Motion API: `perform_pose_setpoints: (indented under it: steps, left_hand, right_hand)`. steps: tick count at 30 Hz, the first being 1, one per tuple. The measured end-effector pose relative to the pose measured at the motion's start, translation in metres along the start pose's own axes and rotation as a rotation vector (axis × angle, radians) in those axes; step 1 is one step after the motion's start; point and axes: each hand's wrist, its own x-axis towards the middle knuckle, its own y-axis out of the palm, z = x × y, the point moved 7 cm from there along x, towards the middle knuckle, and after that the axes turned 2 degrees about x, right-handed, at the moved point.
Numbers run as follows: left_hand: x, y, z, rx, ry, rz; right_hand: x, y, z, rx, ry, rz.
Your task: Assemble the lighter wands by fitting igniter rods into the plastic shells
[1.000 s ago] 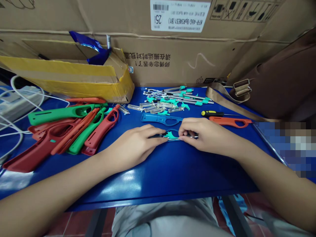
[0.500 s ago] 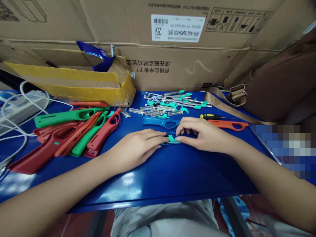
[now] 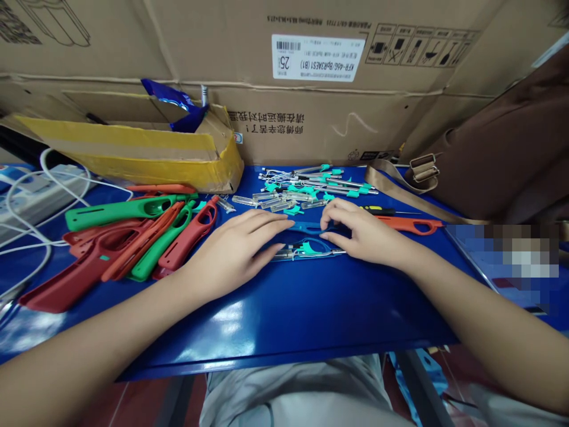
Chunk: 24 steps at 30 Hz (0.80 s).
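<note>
Two blue halves of a long-nosed lighter's shell lie between my hands. The nearer blue half (image 3: 329, 256) rests on the table, filled with a turquoise trigger (image 3: 306, 248), a metal tube and small parts. Just behind it is the other blue lighter shell half (image 3: 306, 226), with its left end hidden under my left hand (image 3: 237, 252). That hand's fingers are bent over this end, thumb below. My right hand (image 3: 362, 234) pinches the right part of the same half between thumb and forefinger.
Red, orange and green shell halves (image 3: 146, 237) are heaped at left. Behind are clear fuel tanks (image 3: 282, 204) and metal tubes with turquoise triggers (image 3: 342, 185). A screwdriver (image 3: 382, 210) and orange shell half (image 3: 413, 225) lie right. A yellow-taped box (image 3: 178, 157) and white cables (image 3: 44, 237) stand left.
Both hands have moved off the filled blue half, uncovering more of it. They have taken hold of the other blue half, which has come nearer.
</note>
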Motion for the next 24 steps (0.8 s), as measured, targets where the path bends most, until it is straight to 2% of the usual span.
perform_pose_setpoints:
  steps: [2,5,8,10,13,17,19,24]
  left_hand:
    - [0.000,-0.004,0.004,0.036,-0.014,-0.040]
    - [0.000,-0.008,0.006,0.088,-0.010,-0.080]
    - [0.000,-0.010,0.006,0.087,-0.002,-0.092]
    - [0.000,-0.011,0.005,0.073,0.002,-0.087]
    - [-0.001,-0.010,0.003,0.086,0.020,-0.054]
    - [-0.001,-0.008,0.001,0.094,0.028,0.014]
    - [-0.001,-0.006,0.000,0.082,0.033,0.055]
    - [0.000,-0.002,0.000,0.036,0.002,0.123]
  right_hand:
    - [0.000,-0.006,0.000,0.071,0.036,-0.071]
    - [0.000,-0.009,-0.007,0.384,0.187,-0.145]
    - [-0.001,0.000,-0.011,0.705,0.332,-0.101]
    - [-0.003,0.004,-0.009,0.777,0.369,-0.066]
    - [-0.005,0.005,-0.003,0.697,0.323,-0.037]
    - [-0.005,0.005,0.015,0.370,0.122,0.040]
    - [-0.005,0.006,0.021,0.265,0.065,0.056]
    - [-0.003,0.008,0.026,0.187,0.008,0.049]
